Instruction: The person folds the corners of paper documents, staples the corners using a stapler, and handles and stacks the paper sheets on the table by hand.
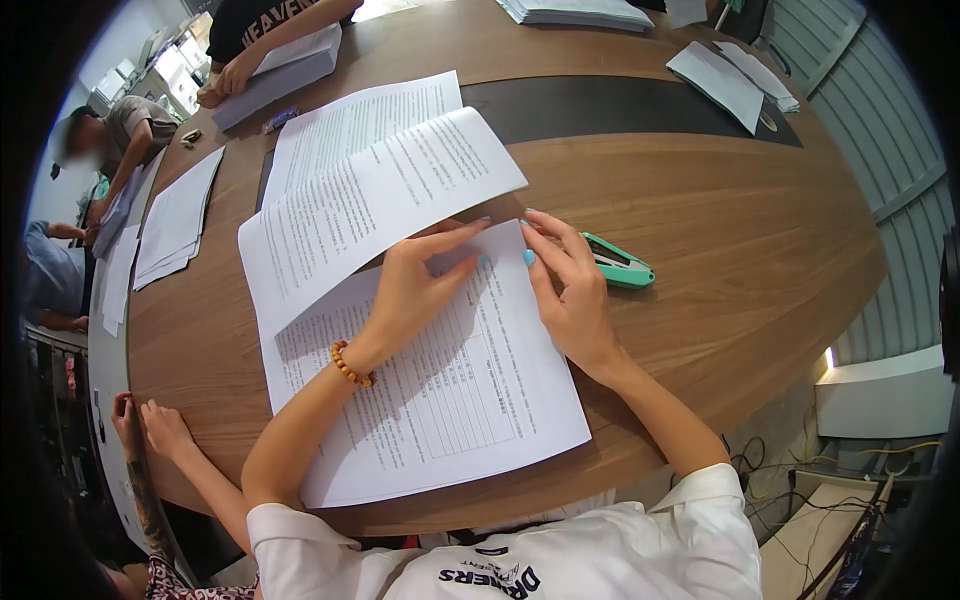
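Observation:
Printed sheets of paper (450, 400) lie on the table in front of me, with text and a table on the top page. My left hand (412, 290) rests over this page, thumb and fingers apart near its upper corner, a beaded bracelet on the wrist. Behind that hand a printed page (380, 190) is folded up and away from me. At the upper right corner, my right hand (575, 300) pinches the paper's edge between thumb and fingers. A green stapler (622, 268) lies just right of this hand, partly hidden by it.
Further paper stacks lie at left (180, 220), at the far edge (575, 12) and at right (715, 85). Other people handle papers at the far side and left. Another person's hand (165, 430) rests by the table's near left edge. Cables (800, 470) run at lower right.

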Motion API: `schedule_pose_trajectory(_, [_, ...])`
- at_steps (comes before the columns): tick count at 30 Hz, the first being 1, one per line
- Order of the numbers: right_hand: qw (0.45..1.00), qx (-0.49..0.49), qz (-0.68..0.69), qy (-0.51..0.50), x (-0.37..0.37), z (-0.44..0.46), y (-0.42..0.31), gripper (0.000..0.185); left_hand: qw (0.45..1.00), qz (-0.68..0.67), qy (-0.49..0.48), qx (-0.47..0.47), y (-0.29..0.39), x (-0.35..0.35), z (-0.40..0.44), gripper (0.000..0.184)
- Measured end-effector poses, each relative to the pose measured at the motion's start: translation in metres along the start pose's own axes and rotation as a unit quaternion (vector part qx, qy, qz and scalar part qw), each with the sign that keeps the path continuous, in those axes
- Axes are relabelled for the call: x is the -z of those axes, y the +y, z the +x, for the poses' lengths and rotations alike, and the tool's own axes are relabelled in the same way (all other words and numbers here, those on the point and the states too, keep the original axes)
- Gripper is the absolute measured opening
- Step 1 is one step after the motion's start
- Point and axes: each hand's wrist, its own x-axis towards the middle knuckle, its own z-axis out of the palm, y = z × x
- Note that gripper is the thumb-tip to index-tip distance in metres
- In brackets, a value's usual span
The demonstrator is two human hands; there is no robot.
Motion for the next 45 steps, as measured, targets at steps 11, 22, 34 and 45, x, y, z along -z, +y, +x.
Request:
schedule_pose_trajectory(11, [0.999,0.039,-0.026,0.025,-0.004,0.003,0.006,0.026,0.996,0.082,0.015,-0.029,0.002,-0.002,0.004,0.032])
schedule_pose_trajectory(22, [0.98,-0.148,0.132,0.02,-0.003,0.017,0.02,0.015,0.996,0.087,-0.011,-0.008,0.007,-0.001,0.01,0.033])
schedule_pose_trajectory(34, [0.989,-0.111,0.086,0.034,0.002,0.014,0.003,0.02,0.999,0.042,-0.004,0.012,0.002,-0.003,0.013,0.03])
schedule_pose_trajectory(45, [0.996,-0.078,0.046,0.026,0.002,0.012,0.001,0.021,0.999,0.037,-0.004,0.008,-0.001,-0.003,0.015,0.029])
